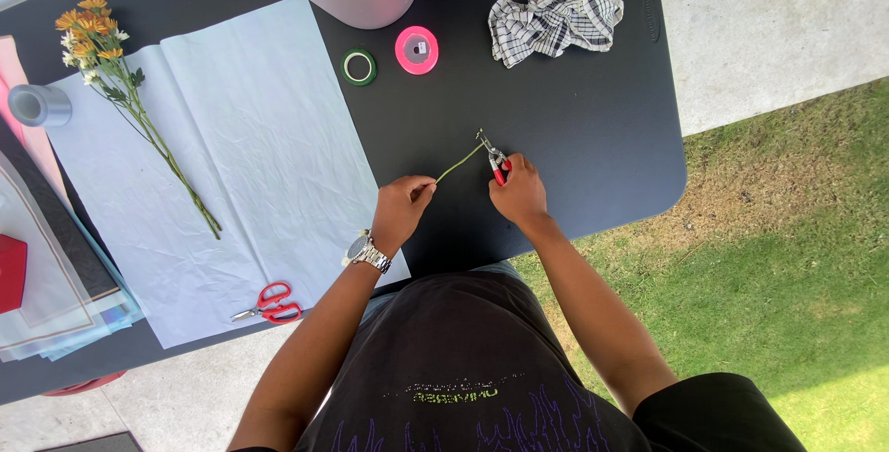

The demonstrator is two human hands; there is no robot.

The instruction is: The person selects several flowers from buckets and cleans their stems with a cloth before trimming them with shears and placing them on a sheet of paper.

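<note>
At centre frame, left hand (400,209) pinches a bare stem (460,164); right hand (519,190) grips pruners (494,157) at its tip, uncut; flowers (111,72) wait upper left.

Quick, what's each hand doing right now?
Left hand: closed on the green stem.
Right hand: closed on the red-handled pruners, at the stem's tip.

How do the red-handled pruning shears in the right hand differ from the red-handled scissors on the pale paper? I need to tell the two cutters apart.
The red-handled pruning shears are gripped in the right hand, blades at the tip of a thin green stem that the left hand holds; the red-handled scissors lie untouched on the pale paper sheet. The scissors show round finger loops; the shears' handles are mostly hidden in the hand. Both have red handles and metal blades.
</note>
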